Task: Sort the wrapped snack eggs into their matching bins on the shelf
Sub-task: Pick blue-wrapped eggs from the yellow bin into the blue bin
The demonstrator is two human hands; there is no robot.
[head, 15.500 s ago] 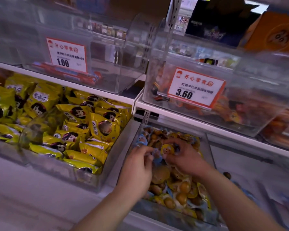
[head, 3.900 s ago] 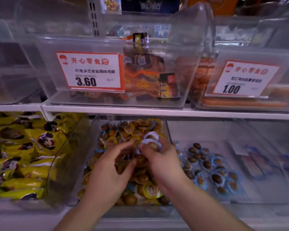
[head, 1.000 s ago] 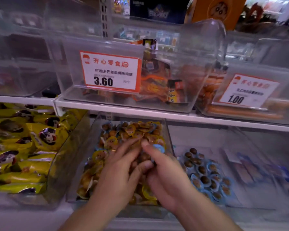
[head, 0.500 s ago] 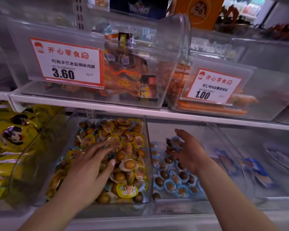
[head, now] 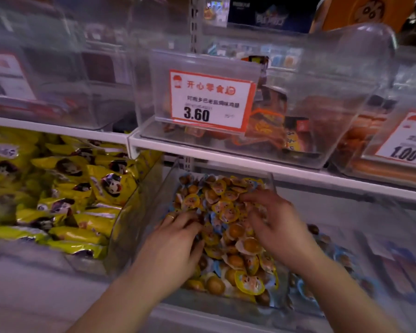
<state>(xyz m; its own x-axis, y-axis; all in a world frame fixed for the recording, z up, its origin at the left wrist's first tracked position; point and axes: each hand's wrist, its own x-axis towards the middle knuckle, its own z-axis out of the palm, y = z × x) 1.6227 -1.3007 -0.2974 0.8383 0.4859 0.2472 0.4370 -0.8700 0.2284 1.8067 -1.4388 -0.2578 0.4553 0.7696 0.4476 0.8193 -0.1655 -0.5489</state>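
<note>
Both of your hands are down in the clear middle bin [head: 273,186] on the lower shelf, in among the heap of yellow-wrapped snack eggs [head: 228,212]. Your left hand [head: 173,246] lies palm down on the left part of the heap, a ring on one finger, with its fingers bent and their tips buried among the wrappers near the middle of the pile; you cannot tell whether they have hold of any egg. Your right hand [head: 279,224] reaches in from the right with its fingers spread and curved over the top of the heap, tips touching the wrappers (nothing is plainly pinched there either). The two hands sit near each other but do not touch.

A few blue-wrapped snack eggs [head: 341,255] show in the next bin to the right, mostly hidden behind your right forearm and blurred. To the left, another clear bin holds yellow snack packets [head: 82,200] printed with a cartoon face. On the shelf above, a clear bin with orange packets carries a 3.60 price card [head: 210,102], and a 1.00 price card [head: 408,140] shows at the right edge.
</note>
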